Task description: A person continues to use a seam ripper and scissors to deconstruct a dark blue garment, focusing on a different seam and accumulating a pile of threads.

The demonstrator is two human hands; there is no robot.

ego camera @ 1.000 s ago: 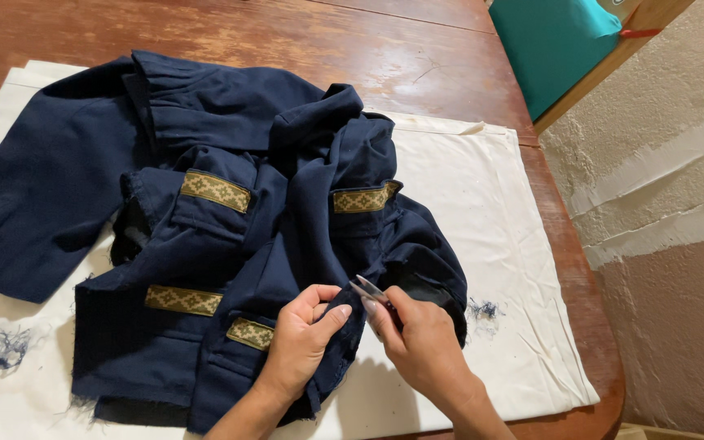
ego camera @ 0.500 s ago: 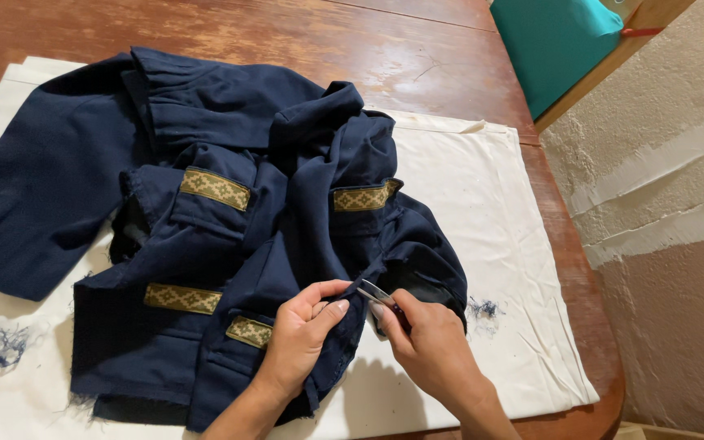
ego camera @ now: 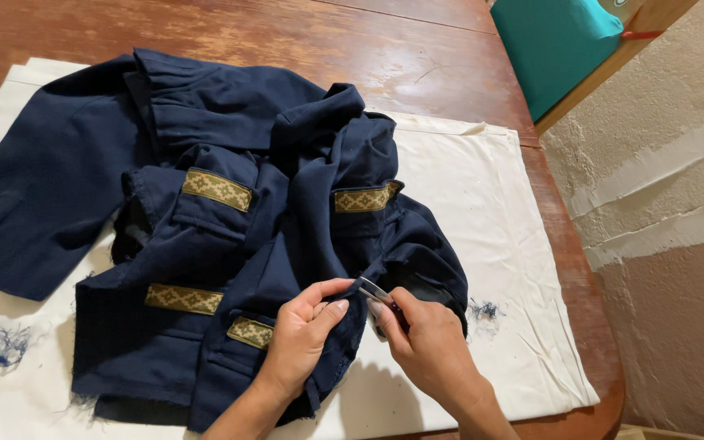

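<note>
Overhead, worn wooden table (ego camera: 303, 37); white cloth (ego camera: 482, 204); rough plaster wall (ego camera: 670, 204)

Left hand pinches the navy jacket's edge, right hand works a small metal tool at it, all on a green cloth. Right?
Not quite: the cloth under the navy jacket is white, not green, as the head view shows. The rest holds: the left hand pinches the edge and the right hand works a small metal tool at it.
</note>
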